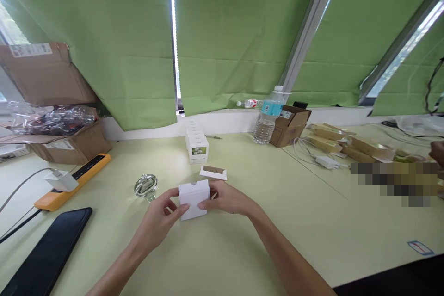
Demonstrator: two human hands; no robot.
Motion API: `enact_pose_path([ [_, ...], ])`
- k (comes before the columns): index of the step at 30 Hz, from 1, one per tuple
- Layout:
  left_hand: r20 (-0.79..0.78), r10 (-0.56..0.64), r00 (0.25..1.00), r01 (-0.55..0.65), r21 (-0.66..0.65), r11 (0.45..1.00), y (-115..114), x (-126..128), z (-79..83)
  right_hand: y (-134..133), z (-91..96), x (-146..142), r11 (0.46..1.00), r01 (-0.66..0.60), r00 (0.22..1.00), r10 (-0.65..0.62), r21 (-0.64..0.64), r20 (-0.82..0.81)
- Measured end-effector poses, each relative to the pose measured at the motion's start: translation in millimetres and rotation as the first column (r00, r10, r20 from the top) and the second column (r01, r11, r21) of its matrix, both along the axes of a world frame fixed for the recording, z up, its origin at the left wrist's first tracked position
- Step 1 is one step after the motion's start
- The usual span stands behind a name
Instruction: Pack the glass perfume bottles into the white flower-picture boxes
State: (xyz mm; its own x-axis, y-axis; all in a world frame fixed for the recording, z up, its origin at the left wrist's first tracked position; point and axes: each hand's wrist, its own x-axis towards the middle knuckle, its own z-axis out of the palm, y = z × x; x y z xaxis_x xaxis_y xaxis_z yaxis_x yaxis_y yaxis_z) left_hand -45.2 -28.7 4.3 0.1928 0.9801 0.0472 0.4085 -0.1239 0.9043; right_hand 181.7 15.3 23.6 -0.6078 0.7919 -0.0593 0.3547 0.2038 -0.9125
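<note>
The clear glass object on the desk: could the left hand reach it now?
Probably yes. The left hand is close beside the glass object with only bare desk between them, but it is gripping the white box, so it would likely need to let go first.

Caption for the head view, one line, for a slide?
Left hand and right hand hold a small white carton beside a clear glass object.

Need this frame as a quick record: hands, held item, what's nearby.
left hand: grips left side of white cardboard box
right hand: grips right side of same box
nearest: white card piece, glass object
behind: stack of white product boxes, water bottle
bench left: orange power strip, black tablet
</note>
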Motion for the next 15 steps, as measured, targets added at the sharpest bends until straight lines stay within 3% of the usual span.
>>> enact_pose_path([
  [7,-0.081,-0.064,0.995,0.064,-0.01,0.998,0,-2,4.7,-1,4.0,5,0.998,-0.065,0.998,0.065,-0.009,0.009],
  [12,0.048,-0.107,0.993,0.109,-0.039,0.993,0,-1,1.5,1,3.9,7,0.998,-0.067,0.998,0.067,0.004,0.0],
  [15,0.138,-0.047,0.989,0.047,0.002,0.999,3,-1,0.2,2,5.5,12,0.997,-0.073,0.997,0.073,-0.002,0.012],
])
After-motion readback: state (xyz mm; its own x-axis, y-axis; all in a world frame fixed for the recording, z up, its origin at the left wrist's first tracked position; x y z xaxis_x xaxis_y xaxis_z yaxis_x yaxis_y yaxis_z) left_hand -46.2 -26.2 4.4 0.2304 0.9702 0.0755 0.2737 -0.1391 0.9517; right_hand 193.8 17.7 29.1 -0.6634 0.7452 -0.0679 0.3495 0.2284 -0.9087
